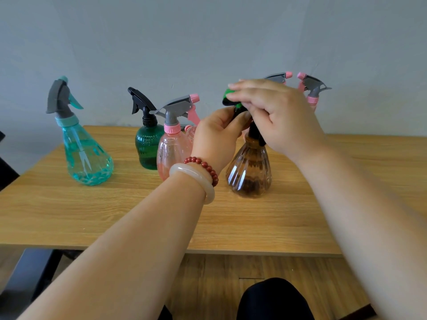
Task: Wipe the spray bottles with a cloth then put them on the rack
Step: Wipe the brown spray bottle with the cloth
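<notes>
brown spray bottle (pixel 250 172) sits centre-right on the counter (pixel 115 204), near enough upright, and both hands are up at its black spray head. the left hand (pixel 217 135) has its thumb and fingers curled round the black head from the left side, a firm grip. the right hand (pixel 277 114) comes in from the right, fingers stretched over the top and pinching a green cloth (pixel 228 95) against the head. the cloth is bunched small, mostly covered by those fingers. can't tell if the bottle's base rests fully on the wood or is just off it.

on the left wrist, a pale bangle (pixel 196 179) and a string of red beads (pixel 204 166).

just left of the hands stands a pink bottle (pixel 172 148) with a grey trigger, a dark green bottle (pixel 146 146) close behind it. well off to the left stands a teal bottle (pixel 85 158), alone. behind the right hand, two more grey-and-pink spray heads poke up, one (pixel 279 77) just above the knuckles, one (pixel 312 88) further right, their bodies hidden.

grey wall (pixel 208 31) at the far side, wooden floor (pixel 219 273) below the counter's near edge.
</notes>
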### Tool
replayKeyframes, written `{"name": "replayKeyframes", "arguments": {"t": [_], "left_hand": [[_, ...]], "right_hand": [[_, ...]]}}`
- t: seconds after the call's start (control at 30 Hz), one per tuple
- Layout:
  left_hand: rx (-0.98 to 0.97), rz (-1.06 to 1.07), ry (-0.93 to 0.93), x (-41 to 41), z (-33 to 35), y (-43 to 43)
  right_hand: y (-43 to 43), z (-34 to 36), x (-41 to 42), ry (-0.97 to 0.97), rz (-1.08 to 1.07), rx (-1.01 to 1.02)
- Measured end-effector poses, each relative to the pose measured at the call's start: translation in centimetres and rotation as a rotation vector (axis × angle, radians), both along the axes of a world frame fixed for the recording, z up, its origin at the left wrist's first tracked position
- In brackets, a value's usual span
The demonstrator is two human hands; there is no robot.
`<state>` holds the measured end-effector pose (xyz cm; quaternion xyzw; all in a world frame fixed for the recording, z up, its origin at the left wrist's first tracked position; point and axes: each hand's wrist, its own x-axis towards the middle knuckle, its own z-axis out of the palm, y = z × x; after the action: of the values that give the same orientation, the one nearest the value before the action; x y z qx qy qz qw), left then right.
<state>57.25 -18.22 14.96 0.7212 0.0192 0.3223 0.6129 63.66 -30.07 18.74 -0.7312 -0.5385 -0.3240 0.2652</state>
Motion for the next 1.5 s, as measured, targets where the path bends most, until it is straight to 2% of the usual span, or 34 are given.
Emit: {"name": "replayKeyframes", "arguments": {"t": [0.2, 0.37, 0.6, 0.73, 0.97, 1.17, 1.33, 1.5], "left_hand": [[-0.042, -0.06, -0.011, -0.2, 0.1, 0.0], [-0.01, -0.025, -0.015, -0.2, 0.0, 0.1], [0.023, -0.056, 0.005, -0.4, 0.3, 0.1], [0.056, -0.059, 0.003, -0.6, 0.2, 0.1], [0.081, -0.102, 0.037, -0.9, 0.4, 0.6], [0.068, -0.094, 0.035, -0.7, 0.3, 0.4], [0.063, -0.09, 0.037, -0.8, 0.2, 0.5], [0.062, -0.105, 0.067, -0.7, 0.4, 0.7]], "right_hand": [[-1.6, -0.8, 0.4, -0.006, -0.067, 0.097], [-0.7, -1.1, 0.0, -0.218, -0.055, 0.038], [-3.1, -3.7, 0.9, -0.165, -0.182, 0.159], [-1.8, -3.6, 0.1, -0.256, -0.201, 0.263], [-0.7, -7.3, 0.1, -0.223, -0.299, 0.307], [-1.6, -8.6, -0.6, -0.24, -0.368, 0.267], [-0.2, -6.7, -1.0, -0.262, -0.327, 0.255], [-1.4, -8.9, 0.5, -0.275, -0.341, 0.213]]}}
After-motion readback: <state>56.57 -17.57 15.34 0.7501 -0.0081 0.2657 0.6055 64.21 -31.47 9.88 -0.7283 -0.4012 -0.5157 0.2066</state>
